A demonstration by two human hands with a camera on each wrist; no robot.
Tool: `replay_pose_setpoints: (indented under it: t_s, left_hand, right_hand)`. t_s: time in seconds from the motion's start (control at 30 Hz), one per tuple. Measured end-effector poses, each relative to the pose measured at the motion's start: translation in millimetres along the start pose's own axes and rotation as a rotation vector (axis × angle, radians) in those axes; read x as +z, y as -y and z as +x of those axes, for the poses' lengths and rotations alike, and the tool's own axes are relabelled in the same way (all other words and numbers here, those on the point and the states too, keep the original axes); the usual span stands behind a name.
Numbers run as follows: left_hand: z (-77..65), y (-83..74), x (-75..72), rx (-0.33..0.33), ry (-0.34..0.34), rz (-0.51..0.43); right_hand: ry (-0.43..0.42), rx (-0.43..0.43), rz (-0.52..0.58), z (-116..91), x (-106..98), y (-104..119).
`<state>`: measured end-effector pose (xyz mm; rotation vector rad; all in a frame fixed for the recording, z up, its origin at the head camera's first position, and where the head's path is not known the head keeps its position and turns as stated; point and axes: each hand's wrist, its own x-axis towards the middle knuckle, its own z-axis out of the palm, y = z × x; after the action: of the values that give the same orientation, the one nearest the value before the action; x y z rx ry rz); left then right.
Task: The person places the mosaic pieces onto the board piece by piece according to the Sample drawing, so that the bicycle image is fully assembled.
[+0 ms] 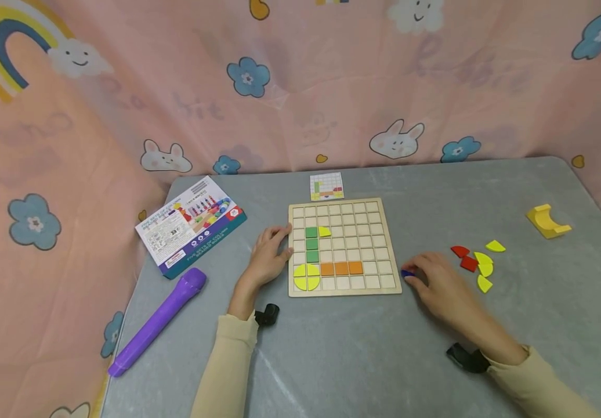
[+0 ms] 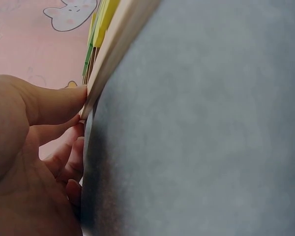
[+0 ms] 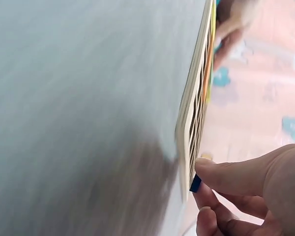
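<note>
A wooden grid board lies on the grey table. On it are three green squares, three orange squares, a yellow quarter-circle and several more forming a yellow circle. My left hand touches the board's left edge with thumb and fingertips; in the left wrist view its thumb rests against the wooden rim. Just off the board's lower right side, my right hand pinches a small dark blue piece between thumb and fingers. That piece's full shape is hidden.
Right of my right hand lie a red quarter-circle, a red square and several yellow pieces. Farther right stands a yellow curved block. A pattern card lies behind the board. To the left are a box and a purple microphone-shaped object.
</note>
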<state>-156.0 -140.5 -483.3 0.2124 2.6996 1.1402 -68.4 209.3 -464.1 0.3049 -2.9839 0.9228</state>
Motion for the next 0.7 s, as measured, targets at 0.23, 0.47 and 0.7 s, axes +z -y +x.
replay_pose_setpoints:
  t_s: [0.23,0.47,0.7]
  left_hand:
    - [-0.7,-0.3,0.6,0.002,-0.004,-0.001]
    - [-0.4,1.1,-0.1,-0.002,-0.006,0.006]
    - [1.0,1.0,0.8,-0.005,-0.002,0.016]
  right_hand:
    - [0.046,-0.104,0.010,18.4,25.9,27.4]
    - [0.075,-0.196,0.011,30.7,45.7,50.4]
    - [0.092,-0.232,0.037,35.9,54.5,64.2]
